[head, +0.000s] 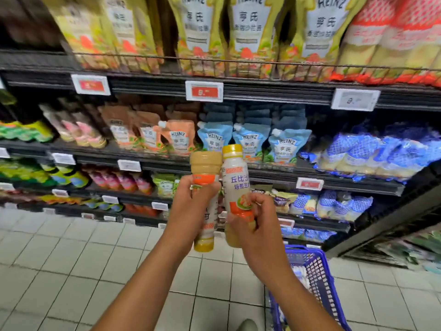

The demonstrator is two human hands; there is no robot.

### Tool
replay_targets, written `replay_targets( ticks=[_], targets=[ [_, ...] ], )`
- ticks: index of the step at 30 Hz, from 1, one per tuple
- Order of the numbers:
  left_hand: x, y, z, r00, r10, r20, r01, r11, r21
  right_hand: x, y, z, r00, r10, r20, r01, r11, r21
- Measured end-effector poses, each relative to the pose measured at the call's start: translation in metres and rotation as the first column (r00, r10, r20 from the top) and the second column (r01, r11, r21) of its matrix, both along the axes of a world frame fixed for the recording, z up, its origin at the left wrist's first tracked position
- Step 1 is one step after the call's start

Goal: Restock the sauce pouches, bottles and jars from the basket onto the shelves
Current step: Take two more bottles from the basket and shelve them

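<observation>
Left hand (193, 206) is gripping one sauce bottle (205, 166) upside down; right hand (250, 218) is gripping a second bottle (235, 185) upright, just beside the first, both before the shelves (262, 91). Three blue pouches (250, 142) are fronting the middle shelf. Blue basket (318, 266), lower right, is holding pale, blurred packs.

My left hand (191, 206) grips a cap-down sauce bottle (205, 166) and my right hand (253, 225) an upright bottle (235, 180), side by side before pouch-stocked shelves (262, 91), blue basket (317, 271) lower right.
</observation>
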State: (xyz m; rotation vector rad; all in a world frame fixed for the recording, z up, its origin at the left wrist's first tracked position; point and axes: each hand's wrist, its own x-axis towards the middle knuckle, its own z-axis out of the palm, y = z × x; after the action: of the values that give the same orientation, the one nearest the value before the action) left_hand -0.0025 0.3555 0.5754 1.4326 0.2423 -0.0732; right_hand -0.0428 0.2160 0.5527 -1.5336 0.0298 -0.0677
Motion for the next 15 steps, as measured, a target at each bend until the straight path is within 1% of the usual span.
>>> replay_targets(
  ticks=[6, 10, 15],
  targets=[
    [-0.041, 0.115, 0.006, 0.984, 0.180, 0.014, -0.180, 0.984, -0.008, -0.012, 0.108, 0.006, 0.981, 0.189, 0.046, -0.187, 0.981, -0.053],
    [-0.069, 0.185, 0.011, 0.956, 0.291, 0.033, -0.291, 0.957, 0.001, -0.023, 0.178, 0.009, 0.958, 0.285, 0.040, -0.283, 0.958, -0.051],
    [-0.100, 0.263, 0.016, 0.915, 0.399, 0.064, -0.399, 0.917, -0.012, -0.035, 0.256, 0.016, 0.937, 0.347, 0.030, -0.347, 0.937, 0.020]
  ],
)
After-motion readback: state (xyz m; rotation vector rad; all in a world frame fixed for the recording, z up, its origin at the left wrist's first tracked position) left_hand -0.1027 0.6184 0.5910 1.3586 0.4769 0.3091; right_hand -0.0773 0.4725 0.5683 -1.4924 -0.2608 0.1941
